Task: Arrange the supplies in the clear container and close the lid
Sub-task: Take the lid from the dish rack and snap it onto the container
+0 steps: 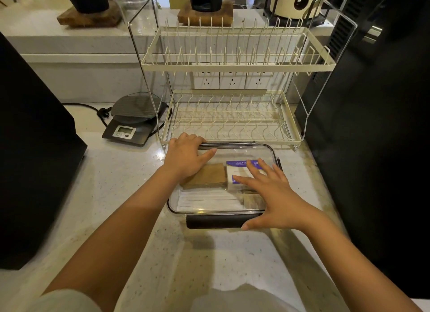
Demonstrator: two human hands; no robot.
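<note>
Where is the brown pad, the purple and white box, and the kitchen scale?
brown pad (210,175): head view, middle of its top face.
purple and white box (237,172): head view, white top left of the fingers.
kitchen scale (133,108): head view, round weighing plate.

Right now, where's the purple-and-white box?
In the head view, the box lies inside the clear container, right half, beside the brown pack, under the right hand's fingers.
</note>
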